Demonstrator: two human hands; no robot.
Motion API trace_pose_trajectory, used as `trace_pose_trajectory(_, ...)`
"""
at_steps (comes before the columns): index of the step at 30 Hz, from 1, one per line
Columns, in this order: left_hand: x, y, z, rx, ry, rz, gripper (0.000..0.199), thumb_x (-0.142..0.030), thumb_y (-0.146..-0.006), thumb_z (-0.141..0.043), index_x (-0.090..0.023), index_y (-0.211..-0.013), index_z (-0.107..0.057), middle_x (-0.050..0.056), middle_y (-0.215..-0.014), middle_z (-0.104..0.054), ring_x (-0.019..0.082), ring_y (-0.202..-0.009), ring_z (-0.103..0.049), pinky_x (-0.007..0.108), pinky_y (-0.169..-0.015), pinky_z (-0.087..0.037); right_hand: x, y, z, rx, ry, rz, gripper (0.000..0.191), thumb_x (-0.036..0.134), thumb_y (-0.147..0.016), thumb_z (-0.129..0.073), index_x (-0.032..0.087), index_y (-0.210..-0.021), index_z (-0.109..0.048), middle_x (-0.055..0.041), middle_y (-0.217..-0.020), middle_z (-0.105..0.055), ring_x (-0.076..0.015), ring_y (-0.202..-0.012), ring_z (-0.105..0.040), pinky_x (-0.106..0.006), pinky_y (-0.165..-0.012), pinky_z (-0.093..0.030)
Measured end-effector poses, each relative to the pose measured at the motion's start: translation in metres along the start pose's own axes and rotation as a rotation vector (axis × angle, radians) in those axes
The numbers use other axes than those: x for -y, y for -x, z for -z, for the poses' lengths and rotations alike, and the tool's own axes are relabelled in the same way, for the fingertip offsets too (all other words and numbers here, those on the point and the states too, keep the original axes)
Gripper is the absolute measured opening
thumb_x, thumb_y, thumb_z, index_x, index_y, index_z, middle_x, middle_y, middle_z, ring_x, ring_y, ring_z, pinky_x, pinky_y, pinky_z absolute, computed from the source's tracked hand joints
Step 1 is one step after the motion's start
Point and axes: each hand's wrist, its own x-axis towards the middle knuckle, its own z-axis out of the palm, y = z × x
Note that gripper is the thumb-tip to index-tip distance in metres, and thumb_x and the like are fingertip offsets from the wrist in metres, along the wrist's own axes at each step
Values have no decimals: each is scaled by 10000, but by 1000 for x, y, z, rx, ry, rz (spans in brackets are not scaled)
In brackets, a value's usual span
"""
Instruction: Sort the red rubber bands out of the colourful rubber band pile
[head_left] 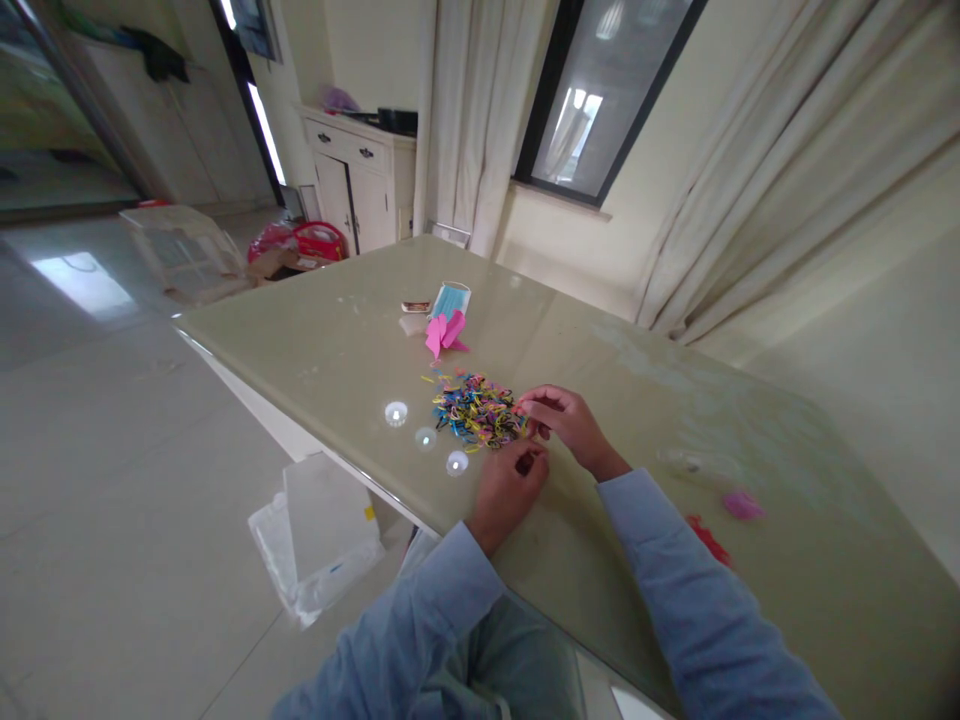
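A loose pile of small, thin bands (480, 410) in many colours lies on the table; they look like little rubber bands. My right hand (566, 420) is at the pile's right edge, its thumb and fingertips pinched together. Close in front of it, my left hand (510, 490) rests low over the table with its fingers curled closed near the pile's near edge. Whatever either hand grips is too small to make out. Left of the pile sit three small, clear round dishes (396, 413).
Behind the pile are a pink folded paper piece (448, 333), a blue face mask (451, 300) and a small dark-and-white item (415, 307). A pink item (742, 504) and a red one (709, 540) lie at right. The table edge (300, 435) runs along the left.
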Motion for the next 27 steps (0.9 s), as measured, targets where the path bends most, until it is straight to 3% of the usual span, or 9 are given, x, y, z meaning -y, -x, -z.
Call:
trace_pose_trajectory(7, 3, 2, -1, 224, -339, -102, 193, -192, -838, -566, -162, -886, -750, 46, -777, -714, 160, -696, -595, 278, -667, -370, 14, 40, 6, -5, -279, -68, 336, 427, -740, -795, 167, -909, -666, -6, -723, -675, -91, -513, -583, -205, -461, -380)
trace_pose_trajectory(13, 6, 1, 2, 246, -330, -122, 192, -239, -879, -563, -165, -877, -739, 34, -779, -704, 143, -689, -583, 264, -659, -364, 12, 84, 25, -83, -346, -82, 313, 415, -751, -803, 184, -899, -653, -13, -798, -695, -88, -524, -584, -209, -467, -371)
trace_pose_trajectory(23, 11, 2, 5, 240, -318, -110, 255, -312, -879, -528, -162, -897, -734, 51, -833, -722, 171, -748, -625, 289, -712, -432, -12, 166, 79, -440, -282, -45, 279, 403, -746, -809, 188, -851, -664, 9, -660, -620, -75, -509, -492, -208, -477, -346)
trace_pose_trajectory(27, 12, 2, 7, 247, -298, -108, 304, -368, -866, -510, -159, -894, -730, 60, -832, -725, 180, -744, -633, 297, -705, -447, -25, 199, 101, -622, -59, -9, 279, 440, -774, -767, 196, -858, -661, 9, -647, -616, -96, -502, -494, -235, -479, -375)
